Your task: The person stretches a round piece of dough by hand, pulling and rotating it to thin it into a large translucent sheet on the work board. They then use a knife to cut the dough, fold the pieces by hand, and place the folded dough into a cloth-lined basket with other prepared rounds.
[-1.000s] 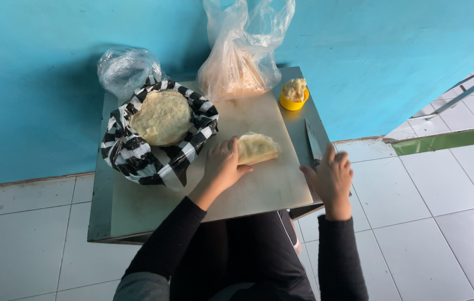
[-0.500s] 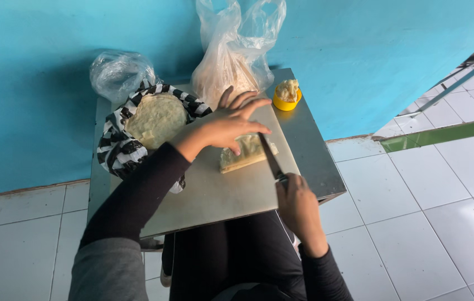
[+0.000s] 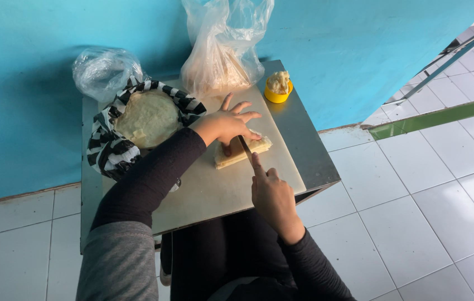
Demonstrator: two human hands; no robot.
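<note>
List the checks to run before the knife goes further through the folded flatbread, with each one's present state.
1. Left hand flat on the folded flatbread, pinning it: ok.
2. Right hand grips the knife, forefinger along its back: ok.
3. Left fingertips clear of the blade: cannot tell; they lie very close.
4. Flatbread fully on the cutting board: ok.
5. Yellow cup and clear plastic bag out of the knife's path: ok.
6. Stack of flatbreads in the striped bag apart from the cut: ok.

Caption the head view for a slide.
Left hand steadies a folded flatbread on a cutting board while the right hand cuts it with a knife.
</note>
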